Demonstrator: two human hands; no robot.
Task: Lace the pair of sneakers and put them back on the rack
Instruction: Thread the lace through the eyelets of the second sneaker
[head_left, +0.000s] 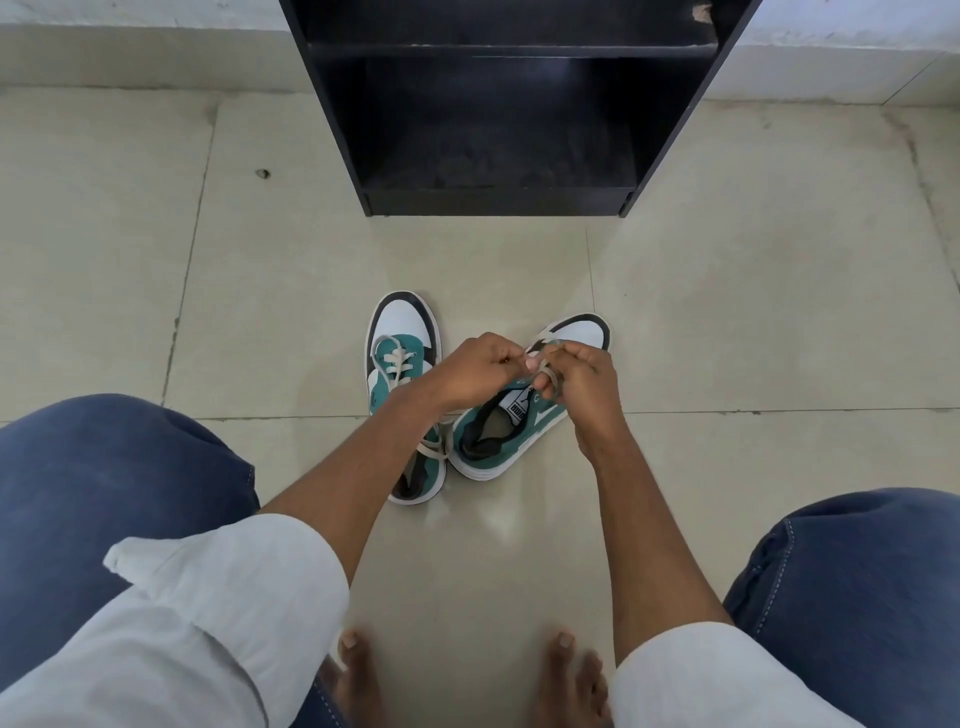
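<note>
Two green, white and black sneakers stand on the tiled floor before me. The left sneaker (402, 364) points straight ahead with its cream lace threaded through its eyelets and loose ends trailing by the heel. The right sneaker (498, 436) is angled toward the right. Over its tongue, my left hand (475, 371) pinches one part of its cream lace (551, 382), and my right hand (582, 379) has the lace looped around its fingers. Both hands hide the right sneaker's eyelets.
A black shoe rack (670, 114) stands on the floor just beyond the sneakers, its bottom shelf holding nothing. My knees in blue jeans flank the scene and my bare feet (566, 675) are at the bottom edge. A low white wall runs behind the rack.
</note>
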